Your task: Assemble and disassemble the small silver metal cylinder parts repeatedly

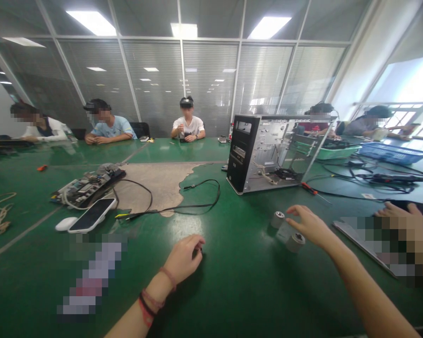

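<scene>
My left hand (185, 256), with bands round its wrist, is held over the green table with its fingers curled in. A tiny dark spot shows at its fingertips, too small to name. My right hand (308, 225) reaches in from the right, fingers stretched and slightly apart. Its fingertips are close beside a small grey-white cylinder (278, 219) with a metallic top; whether they touch is unclear. A second such cylinder (296, 243) stands nearer to me, just below that hand. The surface between the cylinders is blurred.
An open computer case (245, 157) stands beyond my right hand, with a screwdriver (312, 188) beside it. Left are a phone (92, 216), a circuit assembly (88, 185) and a black cable (200, 206). A co-worker's hand (403, 218) is at right; baskets (396, 152) and people sit farther back.
</scene>
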Demonstrator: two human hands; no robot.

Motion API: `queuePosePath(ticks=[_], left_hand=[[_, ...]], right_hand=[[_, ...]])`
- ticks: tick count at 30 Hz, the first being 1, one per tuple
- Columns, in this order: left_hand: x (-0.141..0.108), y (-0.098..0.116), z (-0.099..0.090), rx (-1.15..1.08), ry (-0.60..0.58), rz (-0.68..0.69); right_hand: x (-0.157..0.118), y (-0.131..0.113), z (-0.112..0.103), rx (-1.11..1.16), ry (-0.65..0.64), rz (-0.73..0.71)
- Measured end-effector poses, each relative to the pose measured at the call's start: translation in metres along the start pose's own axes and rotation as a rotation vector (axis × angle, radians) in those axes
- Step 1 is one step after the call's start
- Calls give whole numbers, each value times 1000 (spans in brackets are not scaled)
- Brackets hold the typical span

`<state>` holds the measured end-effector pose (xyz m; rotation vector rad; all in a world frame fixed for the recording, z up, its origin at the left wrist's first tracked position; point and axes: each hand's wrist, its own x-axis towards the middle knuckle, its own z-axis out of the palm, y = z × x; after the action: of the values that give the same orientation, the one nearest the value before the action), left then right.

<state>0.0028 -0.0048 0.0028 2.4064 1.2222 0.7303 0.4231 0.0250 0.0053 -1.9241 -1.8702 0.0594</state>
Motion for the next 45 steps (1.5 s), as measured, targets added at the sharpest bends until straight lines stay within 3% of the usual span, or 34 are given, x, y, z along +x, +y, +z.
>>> queuePosePath(ticks=[4, 6, 18, 25, 30, 35, 39, 45], left_hand=[[0, -1, -1, 7, -4, 3], [0, -2, -1, 11, -3, 3], [0, 2, 1, 47, -23, 28], [-1, -1, -3, 21, 10, 23], [-1, 1, -1, -133, 29, -25], [1, 3, 2, -259, 46, -58], [1, 3, 3, -280, 8, -61], [3, 5, 8, -349, -28, -77]], right_hand=[[22, -15, 12, -102, -188, 18], [28, -20, 16, -130, -222, 25], [41, -37, 19, -181, -219, 18], [29, -88, 13, -142, -220, -117], [-1, -154, 12, 130, -241, -411], [-28, -202, 30, 378, -289, -590], [-41, -213, 57, 533, -255, -611], [-57, -205, 85, 731, -113, -535]])
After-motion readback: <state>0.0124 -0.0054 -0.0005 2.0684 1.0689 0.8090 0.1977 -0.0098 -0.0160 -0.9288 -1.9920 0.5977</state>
